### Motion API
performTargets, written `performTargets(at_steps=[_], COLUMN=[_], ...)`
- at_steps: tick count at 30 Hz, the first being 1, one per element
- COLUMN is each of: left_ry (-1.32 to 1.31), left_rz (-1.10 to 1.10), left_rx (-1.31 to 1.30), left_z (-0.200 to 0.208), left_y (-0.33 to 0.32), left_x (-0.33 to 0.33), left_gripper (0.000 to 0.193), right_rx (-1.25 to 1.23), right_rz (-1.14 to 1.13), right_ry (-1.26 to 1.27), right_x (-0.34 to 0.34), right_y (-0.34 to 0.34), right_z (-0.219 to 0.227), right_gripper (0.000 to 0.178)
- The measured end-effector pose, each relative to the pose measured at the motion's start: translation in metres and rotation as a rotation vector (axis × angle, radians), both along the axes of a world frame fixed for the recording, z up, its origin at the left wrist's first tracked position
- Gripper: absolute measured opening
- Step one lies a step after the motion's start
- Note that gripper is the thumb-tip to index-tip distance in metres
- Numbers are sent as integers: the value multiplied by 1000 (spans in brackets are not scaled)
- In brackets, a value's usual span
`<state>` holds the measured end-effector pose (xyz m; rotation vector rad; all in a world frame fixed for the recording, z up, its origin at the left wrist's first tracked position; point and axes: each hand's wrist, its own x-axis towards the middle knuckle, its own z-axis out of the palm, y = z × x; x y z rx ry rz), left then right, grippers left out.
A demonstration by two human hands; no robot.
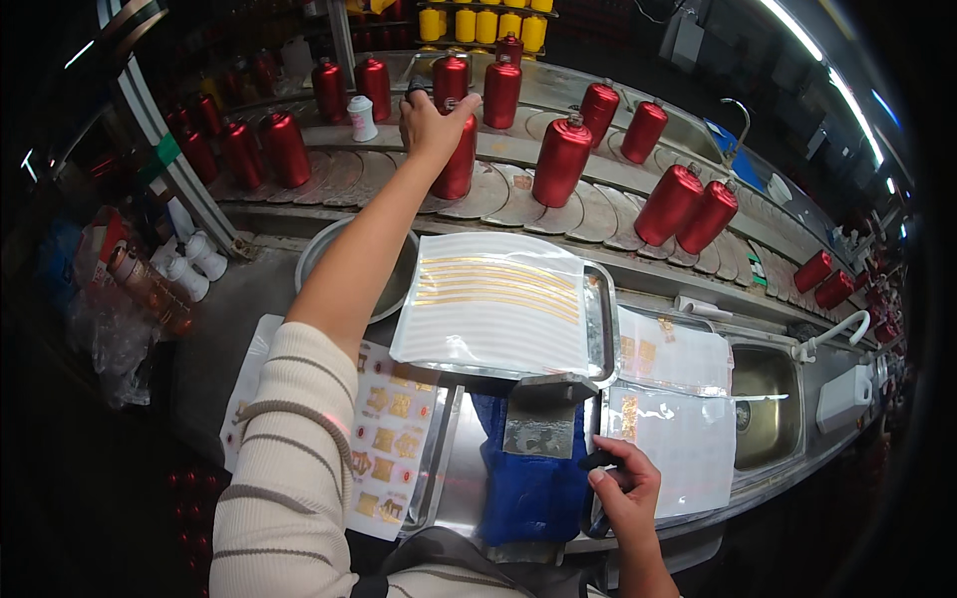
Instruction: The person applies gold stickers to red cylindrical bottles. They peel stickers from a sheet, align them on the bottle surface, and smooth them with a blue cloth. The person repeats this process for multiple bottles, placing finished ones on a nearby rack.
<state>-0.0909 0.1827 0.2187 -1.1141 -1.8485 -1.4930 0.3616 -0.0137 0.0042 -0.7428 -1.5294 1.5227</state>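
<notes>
My left hand (437, 132) reaches out to the conveyor and is closed about the top of a red metallic bottle (459, 164). Something black, perhaps a finger cover, shows at one of its fingertips. Part of its grip is hidden from me. My right hand (628, 486) is low at the right, fingers curled in a pinch with something black at the tips that I cannot make out. Beside it lies a blue cloth (533, 498) with a grey block (538, 431) at its top. Ahead, a white sheet with gold stripes (493, 324) rests on a metal tray (600, 299).
More red bottles (562, 164) stand along the plated conveyor (493, 199). A round metal basin (324, 254) sits behind my left forearm. Sheets of gold decals (394, 448) lie at left, pale sheets (683, 448) at right. Beyond are a sink (773, 434) and a white jug (845, 399).
</notes>
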Motion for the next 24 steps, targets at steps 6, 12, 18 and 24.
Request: performTargets(at_steps=[6, 12, 18, 24], left_ry=[-42, -68, -394, -983], left_rz=[-190, -64, -504, -1194], left_rx=[-16, 164, 364, 29], left_z=[-23, -45, -27, -13], left_y=[72, 92, 5, -150], left_x=[5, 15, 42, 156], left_gripper=[50, 40, 29, 16], right_rx=[-134, -161, -102, 458], right_rz=[-185, -123, -119, -161], right_ry=[13, -5, 48, -149], right_x=[16, 4, 7, -2], right_y=[14, 26, 30, 48], right_z=[-3, -10, -3, 9], right_gripper=[39, 36, 39, 91])
